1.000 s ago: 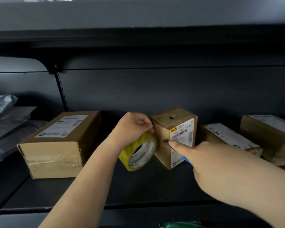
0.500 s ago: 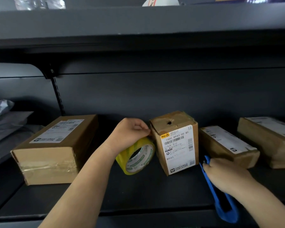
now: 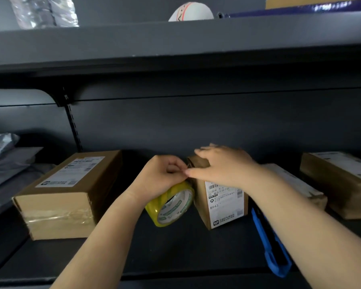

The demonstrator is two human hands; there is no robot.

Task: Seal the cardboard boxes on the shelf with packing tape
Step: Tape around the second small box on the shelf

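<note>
A small upright cardboard box with a white label stands mid-shelf. My left hand grips a yellow roll of packing tape just left of the box, against its side. My right hand lies over the box's top, its fingers stretched across it and its fingertips meeting my left thumb at the top left corner. A blue cutter lies on the shelf to the right of the box, partly under my right forearm.
A larger taped box sits at the left, with grey mailer bags beyond it. Two more labelled boxes lie at the right. The dark shelf board stretches in front. An upper shelf hangs overhead.
My right hand pulled back from pointing at the box, laid the blue cutter on the shelf, then moved up onto the box top. My left hand stayed on the tape roll.
</note>
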